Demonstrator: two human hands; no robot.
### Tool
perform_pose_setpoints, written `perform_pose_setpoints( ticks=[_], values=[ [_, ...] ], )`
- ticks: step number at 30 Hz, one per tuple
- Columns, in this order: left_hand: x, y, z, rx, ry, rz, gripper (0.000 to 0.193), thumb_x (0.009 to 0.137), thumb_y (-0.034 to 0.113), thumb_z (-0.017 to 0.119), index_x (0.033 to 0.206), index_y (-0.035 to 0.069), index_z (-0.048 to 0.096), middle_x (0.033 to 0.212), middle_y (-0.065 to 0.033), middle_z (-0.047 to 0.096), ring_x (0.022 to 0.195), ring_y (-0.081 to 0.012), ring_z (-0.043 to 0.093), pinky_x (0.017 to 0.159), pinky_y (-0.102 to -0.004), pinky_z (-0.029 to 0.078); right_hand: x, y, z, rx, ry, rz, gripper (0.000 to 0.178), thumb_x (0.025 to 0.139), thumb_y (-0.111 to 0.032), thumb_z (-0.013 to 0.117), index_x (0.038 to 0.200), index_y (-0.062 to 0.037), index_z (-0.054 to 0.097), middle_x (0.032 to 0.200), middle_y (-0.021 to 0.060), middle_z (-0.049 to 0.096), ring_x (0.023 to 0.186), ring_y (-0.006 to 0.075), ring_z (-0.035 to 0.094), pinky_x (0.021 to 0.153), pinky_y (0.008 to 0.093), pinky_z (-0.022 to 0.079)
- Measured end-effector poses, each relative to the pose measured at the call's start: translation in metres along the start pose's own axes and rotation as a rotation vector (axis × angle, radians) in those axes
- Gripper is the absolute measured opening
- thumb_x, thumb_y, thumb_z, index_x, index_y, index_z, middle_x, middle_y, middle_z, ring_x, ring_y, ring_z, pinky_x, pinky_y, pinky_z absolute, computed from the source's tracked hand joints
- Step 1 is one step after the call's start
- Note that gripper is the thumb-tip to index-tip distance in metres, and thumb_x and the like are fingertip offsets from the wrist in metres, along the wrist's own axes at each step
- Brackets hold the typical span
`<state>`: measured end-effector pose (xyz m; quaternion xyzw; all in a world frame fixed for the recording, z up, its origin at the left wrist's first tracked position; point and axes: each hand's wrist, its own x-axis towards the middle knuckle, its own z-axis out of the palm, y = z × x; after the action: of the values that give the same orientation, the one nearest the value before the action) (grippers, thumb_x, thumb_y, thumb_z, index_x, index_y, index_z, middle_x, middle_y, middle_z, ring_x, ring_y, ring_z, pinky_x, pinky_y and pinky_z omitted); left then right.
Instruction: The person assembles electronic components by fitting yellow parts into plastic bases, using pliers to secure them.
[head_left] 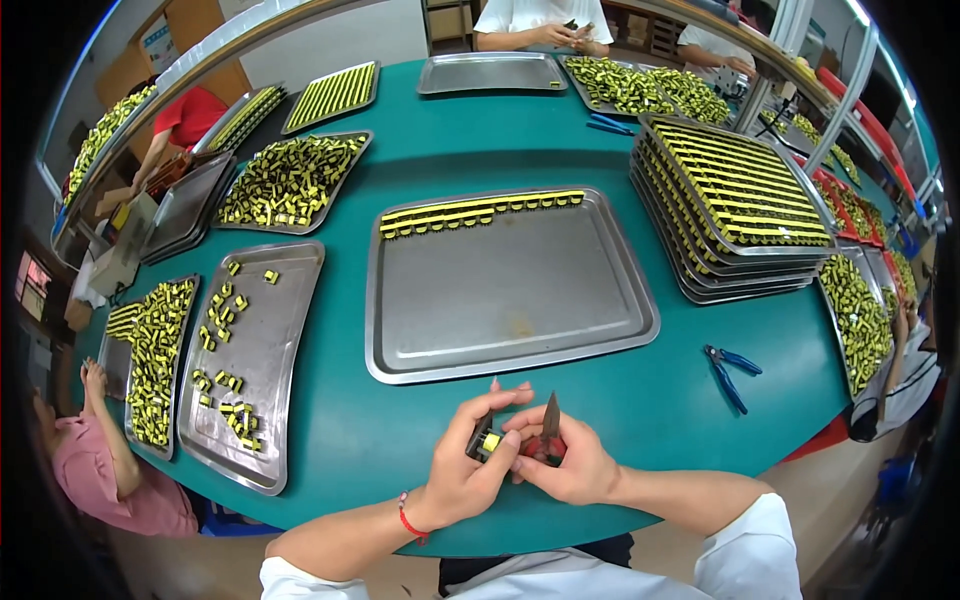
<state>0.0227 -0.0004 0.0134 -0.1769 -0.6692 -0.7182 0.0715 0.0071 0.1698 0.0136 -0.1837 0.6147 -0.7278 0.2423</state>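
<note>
Low in front of me, at the table's near edge, my left hand (452,470) is closed on a small coil component (491,442) with a black body and a yellow band. My right hand (585,468) grips a dark, pointed blade-like tool (551,416) whose tip points up and away; something red shows at its base. Both hands nearly touch, and the right fingertips are beside the component. Just beyond them lies a metal tray (500,290), with rows of the same yellow-and-black components (450,215) along its far edge.
Blue-handled cutters (727,376) lie at right, below a stack of filled trays (740,200). At left are a tray of scattered components (265,350) and heaped trays (290,185). Another tray (490,73) stands at the far edge. Other people work around the green table (400,480).
</note>
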Motion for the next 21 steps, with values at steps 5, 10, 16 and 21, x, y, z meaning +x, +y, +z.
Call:
perform_pose_setpoints(
  ticks=[5,10,16,21],
  values=[
    [0.000,0.006,-0.004,0.175,-0.091,0.018,0.042,0.098,0.015,0.046,0.136,-0.003,0.042,0.138,-0.0218,0.051,0.139,-0.0381,0.039,0.119,-0.0558,0.008,0.000,0.005,0.002,-0.019,0.040,-0.039,0.027,0.090,-0.002,0.065,0.115,-0.0005,0.054,0.093,0.0063,0.067,0.078,0.0101,0.066,0.065,0.0233,0.052],
    [0.008,0.009,-0.016,0.409,-0.270,0.076,0.054,0.099,0.028,0.039,0.144,-0.003,0.038,0.149,-0.0184,0.042,0.147,-0.0400,0.021,0.117,-0.0582,-0.002,0.000,-0.003,0.007,-0.144,0.088,-0.065,0.028,0.087,0.004,0.066,0.114,0.0035,0.056,0.105,0.0125,0.065,0.097,0.0182,0.065,0.085,0.0318,0.054],
    [0.009,0.010,-0.013,0.235,-0.183,0.075,0.065,0.090,0.005,0.060,0.148,-0.001,0.031,0.145,-0.0194,0.046,0.141,-0.0333,0.037,0.119,-0.0528,0.005,0.006,0.004,0.004,-0.210,0.095,-0.093,0.033,0.089,0.007,0.056,0.121,0.0034,0.054,0.107,0.0148,0.067,0.098,0.0203,0.067,0.086,0.0319,0.055],
    [0.004,0.006,-0.012,0.195,-0.131,0.053,0.062,0.094,0.009,0.058,0.147,-0.004,0.029,0.141,-0.0222,0.047,0.131,-0.0270,0.047,0.117,-0.0412,0.022,0.005,0.009,0.006,-0.208,0.092,-0.125,0.032,0.091,0.005,0.058,0.122,0.0031,0.054,0.107,0.0145,0.067,0.098,0.0202,0.067,0.085,0.0316,0.055]
  ],
)
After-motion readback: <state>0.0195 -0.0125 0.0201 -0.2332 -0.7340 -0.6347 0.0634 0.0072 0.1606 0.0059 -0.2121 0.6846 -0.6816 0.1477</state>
